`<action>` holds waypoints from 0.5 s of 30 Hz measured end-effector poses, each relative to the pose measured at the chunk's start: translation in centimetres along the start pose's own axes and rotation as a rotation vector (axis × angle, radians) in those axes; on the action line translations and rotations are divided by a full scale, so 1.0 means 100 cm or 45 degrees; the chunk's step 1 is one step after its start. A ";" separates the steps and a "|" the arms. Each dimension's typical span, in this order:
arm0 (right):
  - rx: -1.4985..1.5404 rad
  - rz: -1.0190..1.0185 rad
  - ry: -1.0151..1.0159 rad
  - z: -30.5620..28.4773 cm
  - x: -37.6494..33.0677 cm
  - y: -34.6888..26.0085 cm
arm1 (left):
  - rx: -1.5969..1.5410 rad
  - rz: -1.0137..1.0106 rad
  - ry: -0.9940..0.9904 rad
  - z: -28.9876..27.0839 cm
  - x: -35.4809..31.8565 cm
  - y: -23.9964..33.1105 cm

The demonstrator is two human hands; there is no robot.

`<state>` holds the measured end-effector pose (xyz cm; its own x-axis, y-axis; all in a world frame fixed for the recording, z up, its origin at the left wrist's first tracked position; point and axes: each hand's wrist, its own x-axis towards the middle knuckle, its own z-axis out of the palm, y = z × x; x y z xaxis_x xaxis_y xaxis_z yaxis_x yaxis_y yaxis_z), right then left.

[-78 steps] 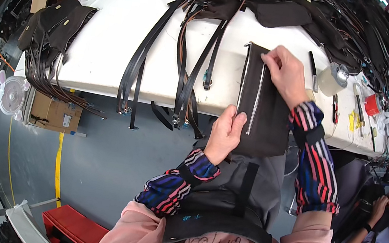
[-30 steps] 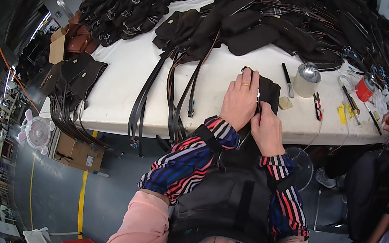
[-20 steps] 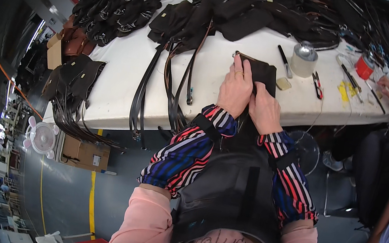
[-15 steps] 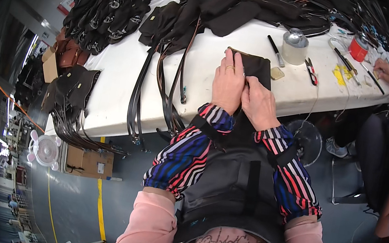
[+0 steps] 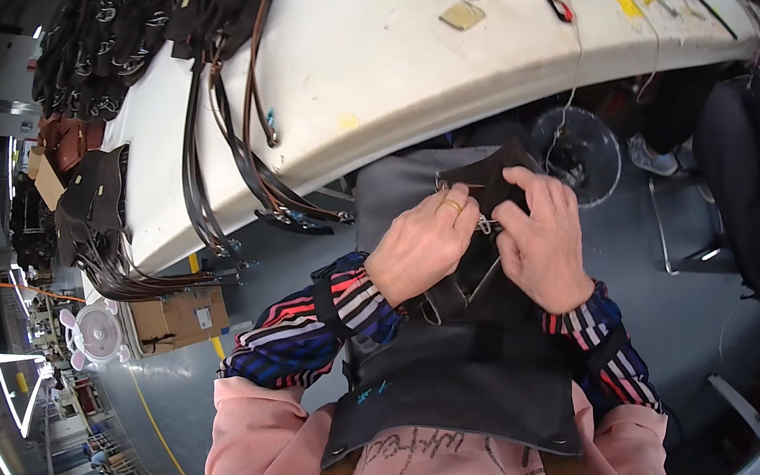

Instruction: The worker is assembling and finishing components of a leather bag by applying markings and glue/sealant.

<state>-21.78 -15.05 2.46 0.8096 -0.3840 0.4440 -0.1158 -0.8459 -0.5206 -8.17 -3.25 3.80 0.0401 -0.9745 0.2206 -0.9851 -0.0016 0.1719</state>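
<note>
The left hand (image 5: 420, 244) and right hand (image 5: 545, 238) were both closed on a black leather piece (image 5: 477, 242), gripping it between them above the lap, just below the white table (image 5: 396, 63) edge. Dark straps (image 5: 227, 146) hung over that table. A fan (image 5: 578, 149) stood on the grey floor beneath it.

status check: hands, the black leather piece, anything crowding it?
Left hand and right hand both grip the black leather piece, held over the lap, off the white table. Metal ring between the fingers. Nothing crowding it.
</note>
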 end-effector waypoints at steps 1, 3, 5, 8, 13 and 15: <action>-0.003 -0.061 0.082 0.003 0.000 0.007 | -0.238 -0.118 -0.144 0.002 0.001 0.003; 0.116 -0.017 0.056 0.010 -0.006 0.020 | -0.434 -0.152 -0.133 0.007 0.008 -0.005; 0.479 0.225 -0.271 0.012 -0.010 0.030 | -0.914 -0.139 -0.306 0.014 0.012 -0.016; 0.911 0.422 -0.327 0.015 -0.015 0.044 | -1.624 -0.474 -0.603 0.021 0.019 -0.016; 1.393 0.743 -0.304 0.019 -0.018 0.058 | -2.008 -0.727 -0.742 0.036 0.026 -0.021; 1.080 0.622 -0.175 0.011 -0.018 0.055 | -2.036 -0.730 -0.742 0.044 0.026 -0.018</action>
<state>-23.22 -18.62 -2.02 0.8485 -0.5289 -0.0197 -0.0478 -0.0396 -0.9981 -7.00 -6.78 -0.12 -0.1227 -0.8766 -0.4653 0.2436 -0.4811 0.8422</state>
